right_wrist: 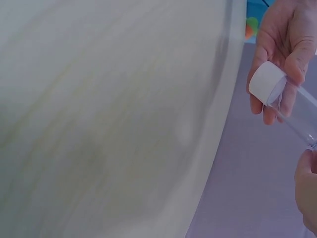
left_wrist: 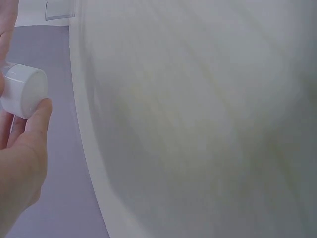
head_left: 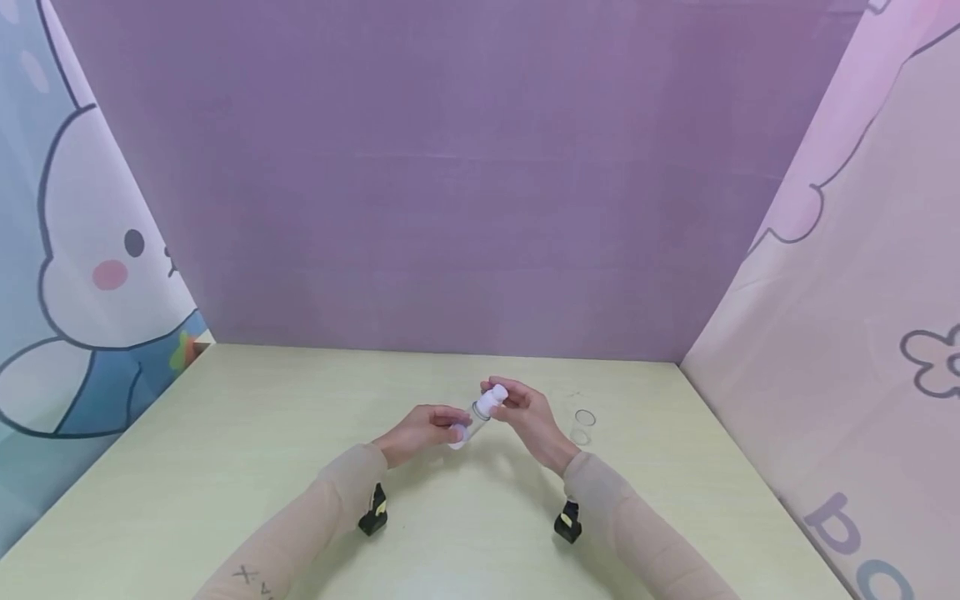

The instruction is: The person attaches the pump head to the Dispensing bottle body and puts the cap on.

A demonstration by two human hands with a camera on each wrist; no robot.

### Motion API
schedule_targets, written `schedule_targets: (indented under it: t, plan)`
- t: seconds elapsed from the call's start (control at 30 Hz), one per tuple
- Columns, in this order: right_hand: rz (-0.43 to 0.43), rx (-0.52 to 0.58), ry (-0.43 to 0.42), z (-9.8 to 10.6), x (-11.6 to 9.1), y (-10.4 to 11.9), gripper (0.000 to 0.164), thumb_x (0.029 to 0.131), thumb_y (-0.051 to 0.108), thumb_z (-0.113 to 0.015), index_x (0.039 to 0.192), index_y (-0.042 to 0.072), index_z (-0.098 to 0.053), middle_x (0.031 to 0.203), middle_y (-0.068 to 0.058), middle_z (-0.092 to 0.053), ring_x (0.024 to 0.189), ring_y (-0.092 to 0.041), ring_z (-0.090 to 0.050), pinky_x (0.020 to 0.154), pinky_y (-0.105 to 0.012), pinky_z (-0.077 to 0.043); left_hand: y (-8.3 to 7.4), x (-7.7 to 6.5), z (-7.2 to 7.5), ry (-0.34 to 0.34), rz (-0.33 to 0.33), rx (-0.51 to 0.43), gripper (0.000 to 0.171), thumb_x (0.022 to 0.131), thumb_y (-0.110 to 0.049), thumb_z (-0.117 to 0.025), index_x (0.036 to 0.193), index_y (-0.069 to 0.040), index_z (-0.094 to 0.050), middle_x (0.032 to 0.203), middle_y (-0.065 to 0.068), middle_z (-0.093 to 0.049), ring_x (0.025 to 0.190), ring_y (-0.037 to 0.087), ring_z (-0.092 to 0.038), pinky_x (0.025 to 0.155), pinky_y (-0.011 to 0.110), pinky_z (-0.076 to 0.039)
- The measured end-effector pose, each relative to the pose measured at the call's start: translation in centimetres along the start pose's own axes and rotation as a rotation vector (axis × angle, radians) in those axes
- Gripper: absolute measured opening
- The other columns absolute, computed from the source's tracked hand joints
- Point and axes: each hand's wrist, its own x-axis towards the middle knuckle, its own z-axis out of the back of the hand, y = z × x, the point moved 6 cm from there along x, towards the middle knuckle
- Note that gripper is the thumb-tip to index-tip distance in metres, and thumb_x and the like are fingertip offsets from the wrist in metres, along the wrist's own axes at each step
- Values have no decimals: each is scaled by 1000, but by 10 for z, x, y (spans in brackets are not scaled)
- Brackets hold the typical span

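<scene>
A clear bottle (head_left: 477, 423) with white ends is held slantwise between both hands, above the tabletop. My left hand (head_left: 422, 432) pinches its lower end, a wide white cap (right_wrist: 267, 83), between thumb and fingers. Around the upper end, a white stepped top (head_left: 489, 402) with a narrower tip, my right hand (head_left: 531, 417) curls its thumb and fingers. The clear wall between the white ends shows in the right wrist view, where most of my right hand (right_wrist: 307, 191) is cut off. In the left wrist view a flat white end (left_wrist: 25, 91) faces the camera.
A clear open cylinder (head_left: 582, 428) stands on the pale table (head_left: 300, 383) just right of my right hand. Behind the table rises a purple panel (head_left: 450, 208). Printed cloth walls (head_left: 840, 333) flank both sides. Black wrist-camera mounts (head_left: 372, 510) hang under the sleeves.
</scene>
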Motion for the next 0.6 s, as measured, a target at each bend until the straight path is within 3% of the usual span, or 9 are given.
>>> schedule_targets:
  t: [0.3, 0.6]
  plan:
    - [24, 10, 56, -1, -1, 2, 47, 85, -7, -54, 131, -4, -43, 134, -23, -45, 122, -24, -48, 101, -32, -40, -2, 0, -1, 0, 3, 8, 38, 87, -23, -62, 123, -10, -58, 129, 11, -54, 117, 26, -50, 97, 43, -43]
    - [33, -2, 6, 3, 0, -2, 44, 84, -5, -57, 127, -3, -49, 129, -21, -52, 113, -16, -56, 94, -28, -46, -2, -1, -3, -3, 10, 16, 38, 87, -24, -63, 122, -11, -58, 129, 11, -54, 118, 26, -49, 97, 43, -43]
